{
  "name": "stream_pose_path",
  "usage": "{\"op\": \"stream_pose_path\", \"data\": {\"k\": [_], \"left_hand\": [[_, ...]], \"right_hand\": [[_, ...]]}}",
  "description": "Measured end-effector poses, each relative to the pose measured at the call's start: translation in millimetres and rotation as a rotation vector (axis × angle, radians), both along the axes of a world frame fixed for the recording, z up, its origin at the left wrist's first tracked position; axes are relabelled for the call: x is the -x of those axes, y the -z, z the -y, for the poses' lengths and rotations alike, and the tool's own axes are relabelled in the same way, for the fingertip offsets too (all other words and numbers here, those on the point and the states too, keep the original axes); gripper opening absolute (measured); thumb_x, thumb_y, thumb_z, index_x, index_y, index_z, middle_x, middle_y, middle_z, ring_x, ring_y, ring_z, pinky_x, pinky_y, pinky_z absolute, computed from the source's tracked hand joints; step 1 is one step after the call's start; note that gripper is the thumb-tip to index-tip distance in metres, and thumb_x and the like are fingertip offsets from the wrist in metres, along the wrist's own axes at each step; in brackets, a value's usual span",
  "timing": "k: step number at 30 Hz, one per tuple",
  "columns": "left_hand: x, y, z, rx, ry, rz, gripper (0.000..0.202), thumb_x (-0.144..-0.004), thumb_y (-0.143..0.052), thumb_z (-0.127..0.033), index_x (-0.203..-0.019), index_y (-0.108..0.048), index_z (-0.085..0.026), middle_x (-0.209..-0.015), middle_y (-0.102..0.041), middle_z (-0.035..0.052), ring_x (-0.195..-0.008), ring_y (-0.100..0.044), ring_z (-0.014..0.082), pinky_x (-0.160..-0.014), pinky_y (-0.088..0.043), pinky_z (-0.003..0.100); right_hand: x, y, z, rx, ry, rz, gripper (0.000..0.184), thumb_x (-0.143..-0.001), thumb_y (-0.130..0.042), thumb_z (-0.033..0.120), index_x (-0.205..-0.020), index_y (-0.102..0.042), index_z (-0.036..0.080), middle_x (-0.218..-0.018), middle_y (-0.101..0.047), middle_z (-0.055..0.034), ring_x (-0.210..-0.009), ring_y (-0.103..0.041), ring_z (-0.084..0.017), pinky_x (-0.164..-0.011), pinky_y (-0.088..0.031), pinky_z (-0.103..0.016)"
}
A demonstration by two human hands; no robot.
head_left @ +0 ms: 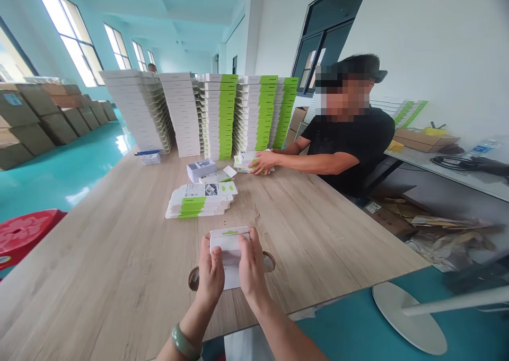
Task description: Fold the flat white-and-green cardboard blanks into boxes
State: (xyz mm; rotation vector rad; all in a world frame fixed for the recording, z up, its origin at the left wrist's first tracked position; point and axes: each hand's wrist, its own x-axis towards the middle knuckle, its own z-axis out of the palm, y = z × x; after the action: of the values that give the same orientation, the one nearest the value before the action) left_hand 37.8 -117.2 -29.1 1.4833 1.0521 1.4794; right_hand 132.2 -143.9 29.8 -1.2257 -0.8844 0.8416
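My left hand (211, 276) and my right hand (250, 265) both grip a small white carton with a green mark (229, 247), held just above the near edge of the wooden table (119, 255). Fingers of both hands curl round its sides. Beyond it lies a low pile of flat white-and-green cartons (199, 201). Further back sit an open white box (201, 169) and a folded carton (219, 176).
Tall stacks of white-and-green cartons (222, 114) line the far table end. A person in a black shirt (352, 138) sits at right, hands on a small stack (250, 162). A red stool (24, 234) stands left, brown boxes (35, 120) behind it, a white lamp base (409, 318) at right.
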Motion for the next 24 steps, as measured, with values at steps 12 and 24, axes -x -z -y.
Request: {"op": "stream_pose_path", "data": {"k": [12,24], "left_hand": [[-0.5,4.9,6.9,-0.021,-0.086,-0.030,0.057,-0.099,-0.035,-0.073,-0.096,-0.052,-0.019,-0.083,-0.059,0.0073,-0.070,-0.058,0.0189,-0.061,-0.052,0.031],[3.6,15.4,0.1,-0.009,-0.045,-0.001,0.062,-0.096,-0.043,-0.075,-0.107,-0.053,-0.014,-0.102,-0.062,0.0138,-0.092,-0.064,0.0237,-0.083,-0.055,0.037]], "right_hand": [[-1.1,-3.9,-1.4,-0.002,-0.005,-0.041,0.023,-0.079,-0.048,0.041,-0.071,-0.034,0.025,-0.064,-0.041,-0.0014,-0.058,-0.041,-0.018,-0.052,-0.039,-0.032],[-11.7,-4.5,-10.6,0.069,-0.096,-0.094,0.025,-0.078,-0.043,0.041,-0.070,-0.029,0.022,-0.066,-0.039,-0.0001,-0.062,-0.036,-0.015,-0.056,-0.032,-0.026]]}}
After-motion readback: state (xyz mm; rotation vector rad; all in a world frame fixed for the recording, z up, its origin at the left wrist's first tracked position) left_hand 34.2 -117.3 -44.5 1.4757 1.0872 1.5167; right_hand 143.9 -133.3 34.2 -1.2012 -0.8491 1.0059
